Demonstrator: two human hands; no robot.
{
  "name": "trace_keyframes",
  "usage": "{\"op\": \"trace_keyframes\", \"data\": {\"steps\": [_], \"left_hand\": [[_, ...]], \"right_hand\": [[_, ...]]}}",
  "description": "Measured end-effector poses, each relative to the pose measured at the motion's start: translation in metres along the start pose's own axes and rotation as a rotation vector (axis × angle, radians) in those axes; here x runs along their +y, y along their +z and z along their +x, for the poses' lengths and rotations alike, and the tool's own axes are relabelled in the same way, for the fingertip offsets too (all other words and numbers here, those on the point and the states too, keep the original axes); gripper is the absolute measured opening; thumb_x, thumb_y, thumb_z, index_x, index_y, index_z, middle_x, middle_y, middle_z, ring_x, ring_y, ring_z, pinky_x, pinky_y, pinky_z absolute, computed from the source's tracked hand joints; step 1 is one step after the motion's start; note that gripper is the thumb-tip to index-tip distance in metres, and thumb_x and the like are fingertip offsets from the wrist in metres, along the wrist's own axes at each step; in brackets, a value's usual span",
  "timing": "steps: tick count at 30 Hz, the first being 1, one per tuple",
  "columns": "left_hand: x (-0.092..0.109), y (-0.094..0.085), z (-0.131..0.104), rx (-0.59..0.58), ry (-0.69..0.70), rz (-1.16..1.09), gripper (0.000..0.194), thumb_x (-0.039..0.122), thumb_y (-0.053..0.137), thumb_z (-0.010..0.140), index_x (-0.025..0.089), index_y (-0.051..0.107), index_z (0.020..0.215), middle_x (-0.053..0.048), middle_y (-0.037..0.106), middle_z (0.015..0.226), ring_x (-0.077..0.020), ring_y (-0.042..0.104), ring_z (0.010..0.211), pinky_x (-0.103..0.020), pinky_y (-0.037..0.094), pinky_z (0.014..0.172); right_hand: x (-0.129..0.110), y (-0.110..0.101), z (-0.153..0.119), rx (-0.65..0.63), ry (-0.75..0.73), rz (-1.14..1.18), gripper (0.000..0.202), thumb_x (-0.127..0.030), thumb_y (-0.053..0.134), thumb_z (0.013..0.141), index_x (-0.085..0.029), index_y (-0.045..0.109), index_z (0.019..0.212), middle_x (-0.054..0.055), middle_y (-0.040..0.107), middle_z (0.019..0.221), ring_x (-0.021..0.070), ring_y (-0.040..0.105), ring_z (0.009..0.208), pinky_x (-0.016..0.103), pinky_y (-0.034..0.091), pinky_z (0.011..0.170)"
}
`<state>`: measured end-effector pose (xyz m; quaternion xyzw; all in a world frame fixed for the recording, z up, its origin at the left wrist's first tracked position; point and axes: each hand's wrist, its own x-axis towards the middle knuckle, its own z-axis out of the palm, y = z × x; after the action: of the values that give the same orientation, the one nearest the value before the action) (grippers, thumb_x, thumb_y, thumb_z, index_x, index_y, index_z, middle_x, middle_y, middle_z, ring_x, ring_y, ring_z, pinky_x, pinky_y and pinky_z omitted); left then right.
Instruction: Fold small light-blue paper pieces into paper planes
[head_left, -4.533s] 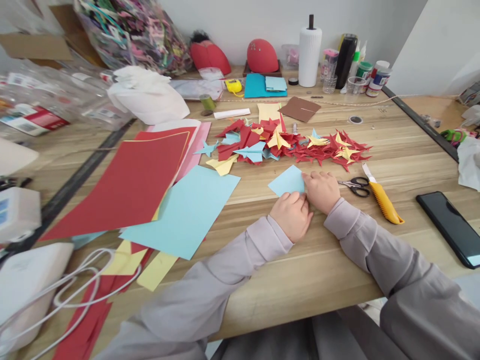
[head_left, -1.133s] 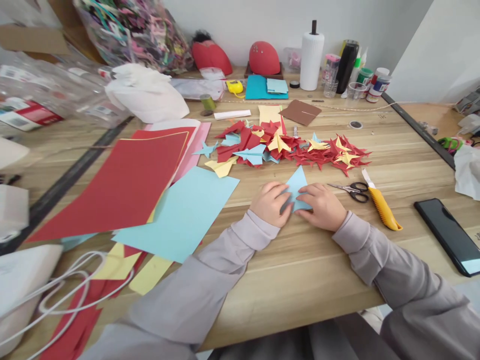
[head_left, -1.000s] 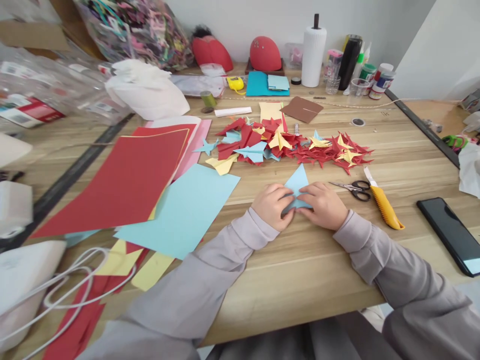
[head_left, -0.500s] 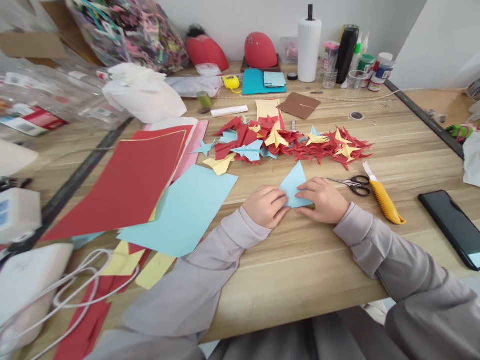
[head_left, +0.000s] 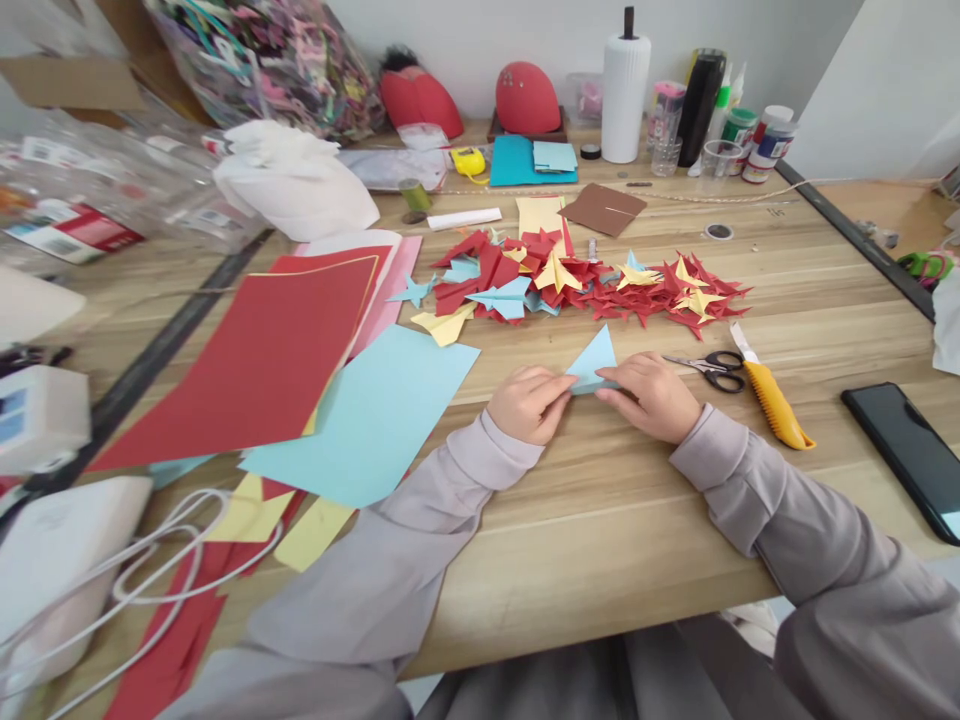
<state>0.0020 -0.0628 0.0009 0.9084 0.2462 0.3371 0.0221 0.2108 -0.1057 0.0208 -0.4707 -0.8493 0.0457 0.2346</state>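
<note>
A small light-blue sheet of paper (head_left: 595, 358), folded to a point at its far end, lies between my hands on the wooden table. My left hand (head_left: 529, 402) pinches its near left corner between thumb and fingers. On the near right corner, my right hand (head_left: 651, 396) is closed in a pinch as well. The near edge of the paper is turned up in a narrow strip. Just beyond it lies a pile of folded red, yellow and blue paper pieces (head_left: 555, 275), some shaped like stars and planes.
Black scissors (head_left: 716, 372) and a yellow utility knife (head_left: 776, 400) with its blade out lie right of my right hand, with a phone (head_left: 904, 455) farther right. Large blue (head_left: 375, 410) and red sheets (head_left: 255, 360) cover the left. A white cable (head_left: 161, 600) loops at the near left.
The near part of the blue paper has been folded up, so less of it shows. Both hands have shifted their hold slightly, and the view has moved a little.
</note>
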Motion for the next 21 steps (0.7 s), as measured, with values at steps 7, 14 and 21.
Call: {"op": "trace_keyframes", "data": {"steps": [7, 14, 21], "left_hand": [[0.003, 0.0, -0.001, -0.019, -0.209, -0.109, 0.029, 0.025, 0.048, 0.083, 0.014, 0.061, 0.106, -0.007, 0.069, 0.08, -0.0152, 0.061, 0.065, -0.029, 0.05, 0.065], [0.007, 0.005, -0.002, -0.062, -0.446, -0.05, 0.044, 0.028, 0.053, 0.079, 0.018, 0.051, 0.122, -0.005, 0.068, 0.097, -0.0163, 0.063, 0.071, -0.029, 0.05, 0.069], [0.007, 0.003, 0.002, 0.058, -0.316, 0.057, 0.039, 0.026, 0.05, 0.08, 0.01, 0.052, 0.116, -0.016, 0.057, 0.118, -0.023, 0.057, 0.099, -0.039, 0.047, 0.083]], "right_hand": [[0.013, 0.009, 0.0, 0.151, 0.079, 0.106, 0.025, -0.029, 0.057, 0.081, -0.015, 0.064, 0.1, 0.007, 0.068, 0.077, 0.0195, 0.06, 0.073, 0.036, 0.041, 0.079], [0.013, 0.011, 0.003, 0.153, 0.223, 0.166, 0.026, -0.028, 0.062, 0.076, -0.017, 0.064, 0.099, 0.002, 0.063, 0.066, 0.0173, 0.059, 0.066, 0.034, 0.043, 0.075], [0.014, 0.013, 0.003, 0.135, 0.289, 0.124, 0.029, -0.028, 0.065, 0.073, -0.016, 0.062, 0.1, 0.002, 0.062, 0.069, 0.0187, 0.058, 0.07, 0.037, 0.04, 0.078]]}}
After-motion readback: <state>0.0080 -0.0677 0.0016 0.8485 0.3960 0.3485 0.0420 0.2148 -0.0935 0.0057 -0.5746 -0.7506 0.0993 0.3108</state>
